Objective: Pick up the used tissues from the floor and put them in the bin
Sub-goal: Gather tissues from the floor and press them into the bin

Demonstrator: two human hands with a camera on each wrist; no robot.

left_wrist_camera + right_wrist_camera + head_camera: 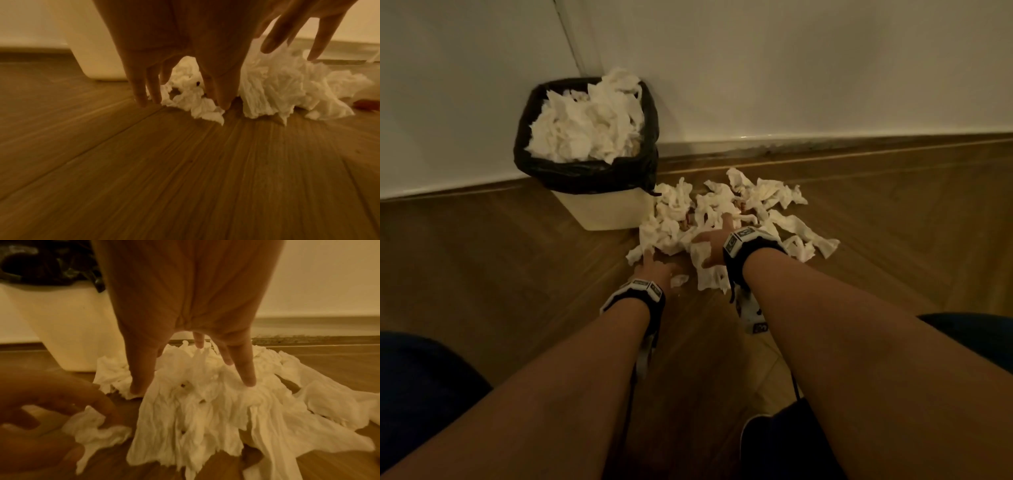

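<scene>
A cream bin [606,209] with a black liner [585,171] stands in the wall corner, heaped with white tissues [585,126]. Right of it, a pile of crumpled tissues [722,209] is spread over the wooden floor. My left hand [654,265] reaches the pile's near left edge; its fingers [141,91] point straight down, tips on the floor against the tissues [197,104]. My right hand [714,240] lies on top of the pile, its fingers [248,374] spread and pressing into the tissues [195,402]. Neither hand holds anything.
A small loose tissue scrap [679,280] lies by my left wrist. A white patterned object [753,311] sits under my right forearm. White walls and a skirting board [825,147] run behind. My knees in dark clothing frame the bottom corners. A reddish bit [366,105] lies among the tissues.
</scene>
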